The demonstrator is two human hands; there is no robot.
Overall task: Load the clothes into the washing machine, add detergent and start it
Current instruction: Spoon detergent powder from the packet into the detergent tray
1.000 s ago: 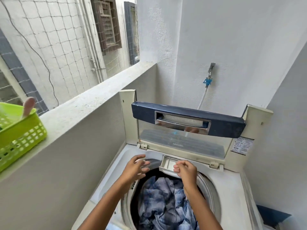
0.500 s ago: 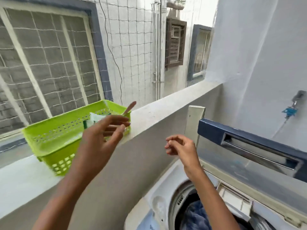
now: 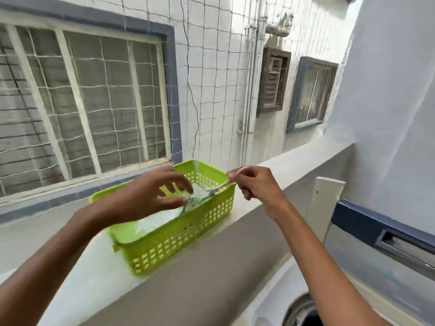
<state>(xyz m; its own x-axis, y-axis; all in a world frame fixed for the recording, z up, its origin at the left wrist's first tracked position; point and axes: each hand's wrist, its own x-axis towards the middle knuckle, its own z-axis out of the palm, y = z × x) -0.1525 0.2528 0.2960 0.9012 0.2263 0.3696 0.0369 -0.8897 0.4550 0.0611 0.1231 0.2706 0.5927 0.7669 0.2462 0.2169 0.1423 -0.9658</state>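
both hands now at green basket (image 3: pixel 179 241): right hand (image 3: pixel 256 184) pinching spoon handle (image 3: pixel 220 185), left hand (image 3: pixel 150 196) spread wide on detergent bag (image 3: pixel 162 220) beside it; detergent, start pending.

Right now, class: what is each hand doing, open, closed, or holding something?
Left hand: open, fingers spread over the detergent bag in the green basket.
Right hand: closed on the spoon handle.

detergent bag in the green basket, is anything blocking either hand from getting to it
Nothing visible blocks it. The detergent bag lies in the open-topped green basket on the ledge. The left hand hovers just above it, and the right hand pinches a spoon that reaches into it.
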